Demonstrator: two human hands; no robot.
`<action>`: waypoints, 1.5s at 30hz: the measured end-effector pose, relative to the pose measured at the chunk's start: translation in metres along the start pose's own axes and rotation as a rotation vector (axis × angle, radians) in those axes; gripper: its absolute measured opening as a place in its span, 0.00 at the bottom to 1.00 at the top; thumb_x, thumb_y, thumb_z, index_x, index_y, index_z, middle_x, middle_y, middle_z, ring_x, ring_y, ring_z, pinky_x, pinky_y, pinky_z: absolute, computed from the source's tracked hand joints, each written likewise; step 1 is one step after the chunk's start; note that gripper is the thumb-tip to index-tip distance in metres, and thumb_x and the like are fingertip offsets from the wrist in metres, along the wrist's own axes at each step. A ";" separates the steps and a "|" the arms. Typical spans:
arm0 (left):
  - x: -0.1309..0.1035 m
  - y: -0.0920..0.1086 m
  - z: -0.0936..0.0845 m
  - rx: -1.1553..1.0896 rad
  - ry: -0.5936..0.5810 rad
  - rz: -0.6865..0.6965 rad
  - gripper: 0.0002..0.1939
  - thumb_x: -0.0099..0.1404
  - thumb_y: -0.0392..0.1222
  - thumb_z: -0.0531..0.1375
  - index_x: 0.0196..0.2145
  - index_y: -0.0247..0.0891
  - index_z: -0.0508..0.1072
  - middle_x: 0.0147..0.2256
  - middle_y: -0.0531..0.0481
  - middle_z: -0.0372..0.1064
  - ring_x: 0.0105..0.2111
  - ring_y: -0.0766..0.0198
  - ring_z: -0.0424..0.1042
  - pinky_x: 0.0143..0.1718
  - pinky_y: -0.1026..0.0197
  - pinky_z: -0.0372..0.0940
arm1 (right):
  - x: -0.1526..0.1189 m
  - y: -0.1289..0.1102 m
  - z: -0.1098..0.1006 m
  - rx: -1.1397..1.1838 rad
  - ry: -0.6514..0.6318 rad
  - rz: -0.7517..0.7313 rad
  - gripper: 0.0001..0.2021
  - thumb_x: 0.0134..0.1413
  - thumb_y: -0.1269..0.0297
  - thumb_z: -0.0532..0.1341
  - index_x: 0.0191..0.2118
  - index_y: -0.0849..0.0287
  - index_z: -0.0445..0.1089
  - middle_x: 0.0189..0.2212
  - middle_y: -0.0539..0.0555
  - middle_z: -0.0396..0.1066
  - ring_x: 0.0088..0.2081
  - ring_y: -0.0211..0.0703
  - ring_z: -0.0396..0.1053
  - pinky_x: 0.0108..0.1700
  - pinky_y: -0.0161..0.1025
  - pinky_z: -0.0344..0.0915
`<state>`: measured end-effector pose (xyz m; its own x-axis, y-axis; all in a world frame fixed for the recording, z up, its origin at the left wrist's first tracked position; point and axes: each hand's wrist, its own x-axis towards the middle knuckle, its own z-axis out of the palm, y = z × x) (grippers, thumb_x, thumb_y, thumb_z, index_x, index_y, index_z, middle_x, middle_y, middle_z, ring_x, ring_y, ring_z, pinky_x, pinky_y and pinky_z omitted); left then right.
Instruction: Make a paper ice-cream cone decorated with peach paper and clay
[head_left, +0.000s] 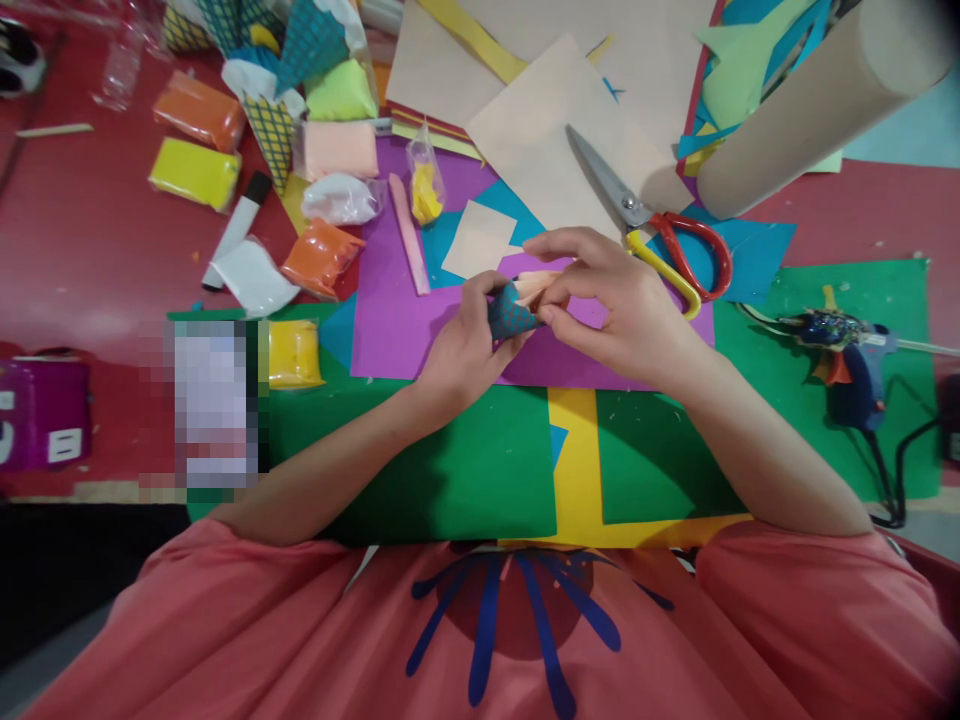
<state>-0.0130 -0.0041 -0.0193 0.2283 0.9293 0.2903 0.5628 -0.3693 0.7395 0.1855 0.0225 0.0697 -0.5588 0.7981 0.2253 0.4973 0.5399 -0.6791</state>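
Between my hands is a small blue paper cone (508,314) with a crosshatch pattern, lying on its side. My left hand (459,352) is closed around it, thumb and fingers wrapped on its outside. A pale peach piece (535,284) sticks out of its wide end; whether it is paper or clay I cannot tell. My right hand (626,305) is closed in a pinch at that end, its fingertips partly covering the piece. Under both hands lies a purple sheet (390,335). Scissors (630,205) with red and yellow handles rest just beyond my right hand.
Finished-looking patterned cones (270,125) and clay packets (199,110) crowd the left back. A hot glue gun (855,370) lies at right, its cord trailing forward. A cardboard tube (795,120) stands at the back right. Green sheets (450,460) cover the front.
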 end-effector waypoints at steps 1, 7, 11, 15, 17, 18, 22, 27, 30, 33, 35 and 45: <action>0.000 0.000 0.000 -0.016 -0.016 -0.019 0.24 0.69 0.61 0.56 0.54 0.47 0.56 0.48 0.46 0.68 0.42 0.58 0.77 0.41 0.58 0.71 | 0.000 0.000 0.000 0.010 -0.005 0.005 0.08 0.61 0.66 0.57 0.32 0.52 0.72 0.56 0.55 0.73 0.59 0.51 0.71 0.60 0.54 0.70; 0.000 0.001 0.000 -0.051 -0.033 -0.025 0.24 0.69 0.60 0.56 0.54 0.46 0.55 0.46 0.47 0.68 0.40 0.60 0.77 0.40 0.59 0.71 | 0.000 -0.002 -0.002 0.035 -0.037 0.021 0.09 0.62 0.65 0.57 0.32 0.52 0.73 0.57 0.52 0.72 0.61 0.50 0.69 0.63 0.54 0.67; 0.001 0.002 0.001 -0.049 0.003 0.013 0.24 0.69 0.60 0.57 0.53 0.46 0.55 0.45 0.48 0.69 0.36 0.63 0.76 0.33 0.61 0.70 | 0.000 -0.002 -0.004 0.049 -0.057 0.015 0.09 0.63 0.64 0.56 0.32 0.52 0.72 0.58 0.54 0.71 0.61 0.49 0.68 0.64 0.55 0.66; 0.002 0.002 0.002 -0.077 0.008 0.022 0.24 0.68 0.60 0.58 0.53 0.47 0.56 0.45 0.48 0.69 0.36 0.63 0.77 0.31 0.62 0.69 | 0.001 -0.001 -0.006 0.056 -0.082 0.018 0.09 0.64 0.63 0.56 0.35 0.50 0.73 0.59 0.54 0.71 0.62 0.48 0.68 0.65 0.56 0.66; 0.002 0.002 0.001 -0.088 -0.014 0.008 0.24 0.68 0.59 0.58 0.53 0.47 0.56 0.45 0.48 0.69 0.37 0.63 0.77 0.33 0.61 0.70 | 0.001 0.000 -0.005 0.049 -0.086 0.010 0.08 0.64 0.63 0.56 0.36 0.49 0.73 0.58 0.53 0.72 0.61 0.48 0.68 0.65 0.55 0.66; 0.002 0.002 0.001 -0.091 -0.019 0.004 0.24 0.68 0.59 0.59 0.53 0.47 0.56 0.45 0.48 0.69 0.37 0.63 0.77 0.34 0.61 0.70 | 0.001 0.001 -0.005 0.047 -0.084 -0.002 0.08 0.64 0.64 0.57 0.36 0.49 0.73 0.57 0.53 0.73 0.61 0.48 0.69 0.65 0.56 0.66; 0.002 0.001 0.002 -0.102 -0.017 0.016 0.24 0.68 0.59 0.58 0.53 0.48 0.55 0.45 0.49 0.70 0.37 0.65 0.76 0.34 0.61 0.71 | 0.001 0.004 -0.004 0.050 -0.078 -0.030 0.08 0.64 0.63 0.57 0.37 0.50 0.73 0.57 0.54 0.73 0.61 0.48 0.69 0.65 0.57 0.65; 0.002 0.001 0.003 -0.095 -0.032 0.025 0.24 0.69 0.59 0.58 0.54 0.46 0.55 0.47 0.47 0.69 0.39 0.65 0.76 0.38 0.62 0.70 | 0.000 0.005 -0.005 0.043 -0.083 -0.036 0.08 0.65 0.63 0.57 0.36 0.50 0.73 0.57 0.55 0.72 0.61 0.49 0.68 0.64 0.56 0.66; 0.001 0.000 0.003 -0.092 -0.023 0.041 0.25 0.69 0.58 0.58 0.54 0.45 0.54 0.46 0.48 0.69 0.39 0.65 0.75 0.37 0.62 0.70 | 0.001 0.004 -0.005 0.035 -0.088 -0.039 0.09 0.65 0.63 0.56 0.36 0.50 0.73 0.57 0.55 0.72 0.61 0.49 0.69 0.63 0.57 0.66; 0.001 -0.001 0.003 -0.079 -0.038 0.025 0.25 0.68 0.56 0.60 0.55 0.45 0.54 0.46 0.48 0.69 0.40 0.64 0.75 0.39 0.61 0.70 | 0.001 0.002 -0.005 0.035 -0.075 -0.054 0.08 0.64 0.63 0.56 0.35 0.51 0.72 0.56 0.56 0.73 0.60 0.49 0.70 0.64 0.56 0.66; 0.001 -0.002 0.002 -0.072 -0.047 0.022 0.26 0.68 0.56 0.61 0.54 0.46 0.54 0.46 0.48 0.68 0.40 0.64 0.75 0.39 0.61 0.70 | 0.001 0.001 -0.003 0.027 -0.057 -0.057 0.08 0.63 0.64 0.58 0.33 0.52 0.72 0.56 0.57 0.73 0.60 0.49 0.70 0.65 0.55 0.64; 0.002 -0.003 0.000 -0.103 -0.041 0.122 0.28 0.69 0.61 0.56 0.59 0.46 0.54 0.49 0.46 0.67 0.45 0.59 0.74 0.44 0.56 0.72 | -0.002 0.006 0.003 -0.068 -0.002 -0.119 0.05 0.62 0.65 0.59 0.35 0.53 0.73 0.59 0.54 0.71 0.60 0.50 0.70 0.63 0.53 0.67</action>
<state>-0.0139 -0.0011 -0.0206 0.3233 0.8759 0.3582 0.4447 -0.4748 0.7595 0.1876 0.0237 0.0636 -0.6180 0.7268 0.2998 0.4710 0.6476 -0.5989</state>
